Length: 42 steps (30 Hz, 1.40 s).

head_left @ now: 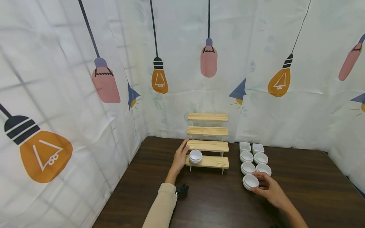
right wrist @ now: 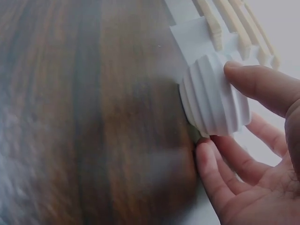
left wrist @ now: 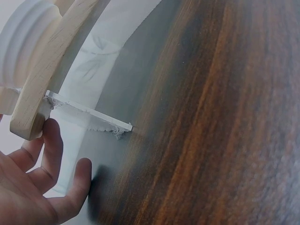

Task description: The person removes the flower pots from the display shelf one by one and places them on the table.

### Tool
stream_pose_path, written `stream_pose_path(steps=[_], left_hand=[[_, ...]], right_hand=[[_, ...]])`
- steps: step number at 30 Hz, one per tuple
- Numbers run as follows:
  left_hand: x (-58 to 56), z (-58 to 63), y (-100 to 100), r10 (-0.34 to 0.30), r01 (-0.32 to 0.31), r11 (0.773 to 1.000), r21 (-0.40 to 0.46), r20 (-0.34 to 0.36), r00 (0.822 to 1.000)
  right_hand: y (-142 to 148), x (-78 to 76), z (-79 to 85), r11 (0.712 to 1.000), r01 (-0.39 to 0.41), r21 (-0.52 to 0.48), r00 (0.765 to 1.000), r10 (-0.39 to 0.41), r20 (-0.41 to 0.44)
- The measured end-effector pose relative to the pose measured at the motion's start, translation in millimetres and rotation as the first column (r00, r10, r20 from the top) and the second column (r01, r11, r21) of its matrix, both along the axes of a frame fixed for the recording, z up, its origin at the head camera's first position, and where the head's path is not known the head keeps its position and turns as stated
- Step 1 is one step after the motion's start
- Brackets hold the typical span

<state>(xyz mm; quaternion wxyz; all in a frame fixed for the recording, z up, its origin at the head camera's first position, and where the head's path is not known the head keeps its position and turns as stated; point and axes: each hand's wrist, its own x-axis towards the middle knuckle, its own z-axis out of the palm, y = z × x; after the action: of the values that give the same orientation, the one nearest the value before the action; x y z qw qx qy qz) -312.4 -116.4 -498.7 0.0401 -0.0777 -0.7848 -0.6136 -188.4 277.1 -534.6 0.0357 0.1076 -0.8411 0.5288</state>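
Note:
A pale wooden stand (head_left: pixel 207 146) with several steps stands against the back curtain. My left hand (head_left: pixel 180 156) rests at its left end, fingertips touching the wood, fingers loosely bent in the left wrist view. On the lowest step, at its left end, sits a white round bowl (head_left: pixel 195 156) with ridged sides. At the right, my right hand (head_left: pixel 269 189) grips another white ridged bowl (head_left: pixel 251 181), thumb on one side and fingers on the other. The right wrist view shows this bowl (right wrist: pixel 213 93) tilted in that camera's picture; whether it touches the table cannot be told.
Behind the gripped bowl, several white round bowls (head_left: pixel 247 168) stand in two columns, with two square white bowls (head_left: pixel 258 148) at the far end. The dark wood table (head_left: pixel 211 199) ends at printed curtains (head_left: pixel 176 107) on the back and sides.

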Motion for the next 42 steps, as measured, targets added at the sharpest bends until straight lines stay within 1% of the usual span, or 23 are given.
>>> stream_pose_path(steps=[2,4,8,10,13,17,21,25,29,36,42], left_hand=[[6.6,8.5,0.1,-0.002,0.002,1.000,-0.004,-0.006,1.000],[10.8,13.2,0.3,0.001,-0.001,1.000,-0.004,-0.013,1.000],[13.8,15.7,0.6,0.003,-0.003,1.000,0.001,-0.016,1.000],[13.5,16.0,0.7,0.001,-0.001,1.000,0.000,-0.009,1.000],[12.6,15.6,0.8,-0.002,0.002,1.000,0.001,-0.004,1.000],[12.8,15.3,1.0,-0.005,0.005,1.000,0.001,-0.003,1.000],[15.4,17.7,1.2,0.001,-0.001,1.000,-0.007,-0.006,1.000],[15.7,18.1,1.2,0.002,-0.002,1.000,-0.004,-0.003,1.000],[14.3,16.1,1.4,-0.006,0.006,1.000,0.007,-0.003,1.000],[14.6,16.6,1.2,-0.002,0.002,1.000,0.014,-0.002,1.000],[14.9,17.0,1.6,-0.003,0.003,1.000,0.009,0.000,1.000]], right_hand=[[1.5,0.8,2.6,1.000,-0.007,-0.011,1.000,0.007,0.002],[2.7,1.2,5.7,1.000,-0.013,-0.007,1.000,0.013,-0.019],[1.9,1.2,16.0,1.000,0.016,0.022,0.997,-0.014,-0.071],[-0.6,1.2,23.1,0.999,0.040,0.033,0.995,-0.037,-0.091],[-6.3,0.5,33.7,0.998,0.045,0.036,0.991,-0.040,-0.126],[-18.3,-2.7,45.5,1.000,0.011,0.015,0.986,-0.009,-0.168],[-36.9,-6.7,52.0,0.999,-0.034,-0.038,0.985,0.027,-0.168],[-58.5,-11.2,49.3,0.995,-0.064,-0.073,0.989,0.053,-0.141],[-80.4,-18.1,44.4,0.992,-0.075,-0.102,0.993,0.064,-0.102],[-114.3,-31.8,39.5,0.986,-0.067,-0.155,0.997,0.060,-0.047],[-132.4,-41.8,35.3,0.981,-0.062,-0.186,0.998,0.059,-0.026]])
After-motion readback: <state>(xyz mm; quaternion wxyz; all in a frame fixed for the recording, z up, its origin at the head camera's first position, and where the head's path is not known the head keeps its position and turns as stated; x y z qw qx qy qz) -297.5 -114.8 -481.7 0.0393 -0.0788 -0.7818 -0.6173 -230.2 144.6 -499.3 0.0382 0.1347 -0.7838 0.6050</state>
